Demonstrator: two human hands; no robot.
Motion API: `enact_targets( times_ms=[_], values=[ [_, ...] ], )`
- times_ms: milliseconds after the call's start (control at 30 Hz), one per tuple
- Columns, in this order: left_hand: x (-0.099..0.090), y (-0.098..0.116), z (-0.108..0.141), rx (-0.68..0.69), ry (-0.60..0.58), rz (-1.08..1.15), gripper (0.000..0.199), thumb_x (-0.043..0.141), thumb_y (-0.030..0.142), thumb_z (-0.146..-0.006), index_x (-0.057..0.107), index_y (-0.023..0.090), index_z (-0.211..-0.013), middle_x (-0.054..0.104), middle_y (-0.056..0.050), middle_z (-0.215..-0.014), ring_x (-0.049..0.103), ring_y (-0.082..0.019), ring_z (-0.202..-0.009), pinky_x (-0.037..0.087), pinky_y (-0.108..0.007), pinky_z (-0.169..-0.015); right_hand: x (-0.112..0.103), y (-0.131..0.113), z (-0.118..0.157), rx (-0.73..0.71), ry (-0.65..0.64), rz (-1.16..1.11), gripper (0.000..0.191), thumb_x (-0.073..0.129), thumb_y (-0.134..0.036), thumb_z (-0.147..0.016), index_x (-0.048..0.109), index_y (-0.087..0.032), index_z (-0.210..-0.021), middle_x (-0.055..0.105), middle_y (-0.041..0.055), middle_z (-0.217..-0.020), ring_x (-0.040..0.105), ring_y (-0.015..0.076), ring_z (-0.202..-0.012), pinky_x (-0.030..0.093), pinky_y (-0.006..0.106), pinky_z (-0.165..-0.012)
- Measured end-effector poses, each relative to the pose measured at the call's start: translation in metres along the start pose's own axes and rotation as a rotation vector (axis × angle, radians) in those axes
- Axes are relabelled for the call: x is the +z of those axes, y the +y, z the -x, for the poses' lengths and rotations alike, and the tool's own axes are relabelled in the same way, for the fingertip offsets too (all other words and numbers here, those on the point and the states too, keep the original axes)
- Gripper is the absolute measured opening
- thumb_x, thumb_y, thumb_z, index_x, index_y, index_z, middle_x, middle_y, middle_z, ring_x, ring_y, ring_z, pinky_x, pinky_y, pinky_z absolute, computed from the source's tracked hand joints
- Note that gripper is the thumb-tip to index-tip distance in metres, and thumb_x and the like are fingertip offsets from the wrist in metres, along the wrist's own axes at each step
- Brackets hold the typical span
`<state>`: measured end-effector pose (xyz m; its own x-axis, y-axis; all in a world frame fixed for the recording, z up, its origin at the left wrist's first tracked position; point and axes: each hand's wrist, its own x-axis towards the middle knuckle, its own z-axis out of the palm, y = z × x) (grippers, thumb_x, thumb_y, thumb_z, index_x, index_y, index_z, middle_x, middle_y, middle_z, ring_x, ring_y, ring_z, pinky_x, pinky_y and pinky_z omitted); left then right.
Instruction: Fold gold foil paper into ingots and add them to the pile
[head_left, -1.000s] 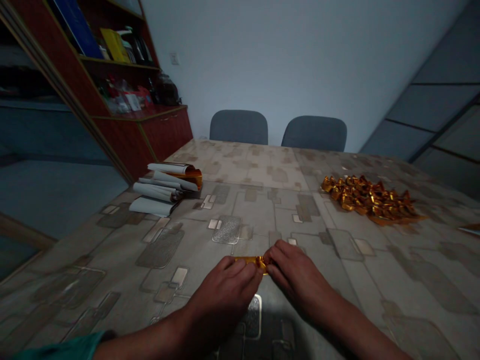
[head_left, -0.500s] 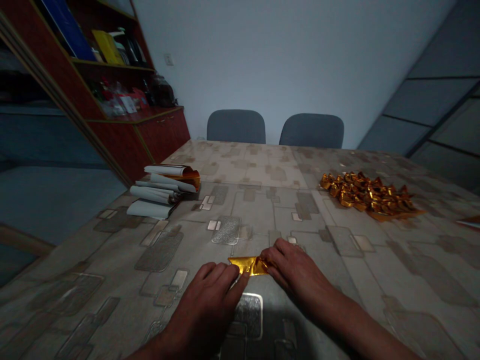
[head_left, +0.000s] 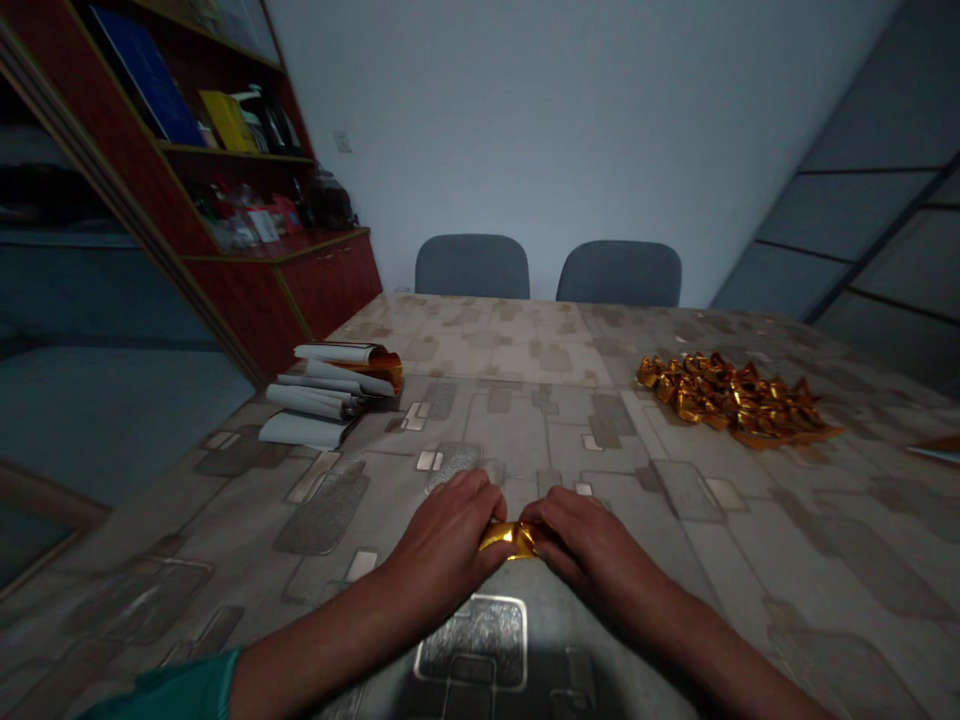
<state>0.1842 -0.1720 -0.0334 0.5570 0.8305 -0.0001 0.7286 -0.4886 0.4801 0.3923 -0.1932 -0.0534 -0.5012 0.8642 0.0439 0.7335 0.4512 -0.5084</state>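
1. We are pinching a crumpled gold foil (head_left: 514,538) between our left hand (head_left: 442,530) and right hand (head_left: 581,535), fingers curled over it and nearly meeting.
2. We are gripping evenly from both sides, with the foil centred low over the patterned surface (head_left: 675,560); we cannot tell whether it touches.
3. We are working well apart from the heap of gold foil twists (head_left: 724,400) on our right and the stack of rolled white sheets (head_left: 315,395) on our left.

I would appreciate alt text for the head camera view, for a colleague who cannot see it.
The left hand and right hand pinch a small gold foil piece on a patterned table. A heap of gold-wrapped pieces lies to the right, curled paper sheets to the left.
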Motion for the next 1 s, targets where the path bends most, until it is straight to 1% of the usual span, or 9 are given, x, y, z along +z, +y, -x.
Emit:
enact_targets(
  times_ms=[133,300,367,467,567,667,800,900,1000],
  values=[
    [0.006,-0.003,-0.006,0.007,-0.031,0.094,0.01,0.065,0.024,-0.086,0.058,0.018,-0.082,0.059,-0.003,-0.091,0.055,-0.021,-0.088,0.04,-0.03,-0.074,-0.001,0.0,0.0,0.005,0.068,-0.025,0.019,0.068,-0.012,-0.092,0.067,-0.019,-0.11,0.064,0.0059,-0.098,0.058,0.023,-0.093,0.042,0.034,-0.081],
    [0.019,-0.006,-0.006,0.04,0.015,0.33,0.007,0.06,0.013,-0.081,0.058,0.019,-0.079,0.059,0.003,-0.075,0.054,-0.015,-0.072,0.037,-0.025,-0.067,-0.004,-0.001,-0.002,-0.028,0.138,-0.056,0.012,0.076,-0.011,-0.086,0.071,-0.023,-0.087,0.065,0.0015,-0.097,0.057,0.0219,-0.097,0.037,0.034,-0.082],
    [0.023,-0.006,-0.006,0.004,0.037,0.416,0.007,0.06,0.013,-0.081,0.06,0.018,-0.076,0.058,0.004,-0.069,0.053,-0.014,-0.066,0.036,-0.024,-0.063,-0.003,0.0,-0.003,-0.029,0.167,-0.116,0.013,0.076,-0.012,-0.085,0.069,-0.021,-0.08,0.067,-0.0008,-0.089,0.058,0.0198,-0.092,0.036,0.034,-0.082],
    [0.024,-0.005,-0.004,-0.039,0.068,0.508,0.003,0.066,0.018,-0.08,0.067,0.017,-0.077,0.061,0.002,-0.067,0.055,-0.014,-0.064,0.037,-0.023,-0.061,0.001,0.001,-0.003,-0.023,0.204,-0.184,0.017,0.076,-0.011,-0.084,0.066,-0.021,-0.074,0.066,-0.0033,-0.074,0.059,0.0175,-0.08,0.036,0.034,-0.08],
    [0.022,-0.003,-0.001,-0.036,0.093,0.551,0.011,0.071,0.027,-0.081,0.073,0.016,-0.078,0.066,0.0,-0.069,0.059,-0.015,-0.067,0.039,-0.024,-0.063,0.005,0.0,-0.002,-0.045,0.245,-0.201,0.017,0.075,-0.012,-0.084,0.066,-0.02,-0.072,0.066,-0.0027,-0.071,0.059,0.0176,-0.076,0.035,0.034,-0.078],
    [0.019,-0.002,0.0,-0.042,0.105,0.606,0.015,0.071,0.026,-0.082,0.074,0.015,-0.071,0.067,-0.002,-0.068,0.06,-0.016,-0.067,0.039,-0.025,-0.064,0.004,-0.003,-0.001,-0.042,0.215,-0.275,0.017,0.068,-0.02,-0.091,0.066,-0.02,-0.074,0.066,-0.0016,-0.071,0.058,0.0176,-0.075,0.036,0.034,-0.076],
    [0.017,-0.005,-0.003,-0.066,0.065,0.828,0.017,0.069,0.026,-0.079,0.069,0.014,-0.067,0.062,0.001,-0.062,0.055,-0.013,-0.063,0.038,-0.023,-0.06,-0.004,-0.005,0.0,0.008,0.168,-0.401,0.033,0.054,-0.031,-0.098,0.065,-0.019,-0.069,0.062,0.0004,-0.066,0.056,0.018,-0.07,0.037,0.032,-0.069],
    [0.017,-0.008,-0.006,-0.143,0.008,1.043,0.022,0.074,0.033,-0.073,0.065,0.014,-0.065,0.057,0.003,-0.058,0.049,-0.01,-0.055,0.035,-0.021,-0.054,-0.009,-0.001,0.001,0.134,0.207,-0.579,0.037,0.06,-0.041,-0.093,0.063,-0.019,-0.064,0.057,0.0008,-0.062,0.052,0.0178,-0.065,0.036,0.03,-0.062],
    [0.017,-0.008,-0.007,-0.251,0.065,1.214,0.032,0.081,0.041,-0.069,0.064,0.014,-0.067,0.059,0.002,-0.059,0.05,-0.01,-0.053,0.036,-0.02,-0.051,-0.011,0.002,0.003,0.238,0.326,-0.959,0.042,0.057,-0.055,-0.094,0.065,-0.019,-0.075,0.056,0.0007,-0.067,0.05,0.0166,-0.063,0.037,0.029,-0.059]
  ],
)
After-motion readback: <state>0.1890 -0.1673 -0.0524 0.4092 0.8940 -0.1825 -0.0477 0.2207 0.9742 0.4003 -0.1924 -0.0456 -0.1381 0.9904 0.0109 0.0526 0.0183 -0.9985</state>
